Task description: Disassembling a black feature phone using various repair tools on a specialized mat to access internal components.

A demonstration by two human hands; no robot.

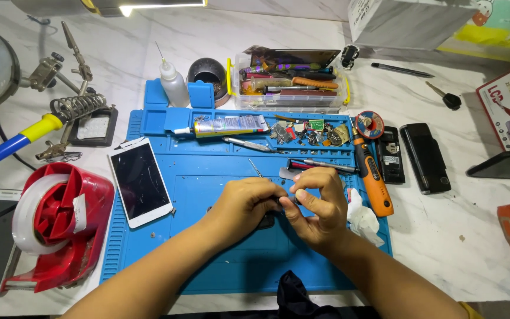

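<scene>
Blue silicone repair mat (208,248) lies under your left hand (240,207) and right hand (320,210), fingertips pinching together on a small dark part (267,220) at the mat's middle, seemingly light, stiff and fragile, so grip its edges gently.

On the mat (208,177), a phone (140,182) lies left of both hands, a screwdriver (372,171) right.

Bright lamp (149,5) glare overhead, sharp focus, soft shadows, wide-angle edge bending
</scene>
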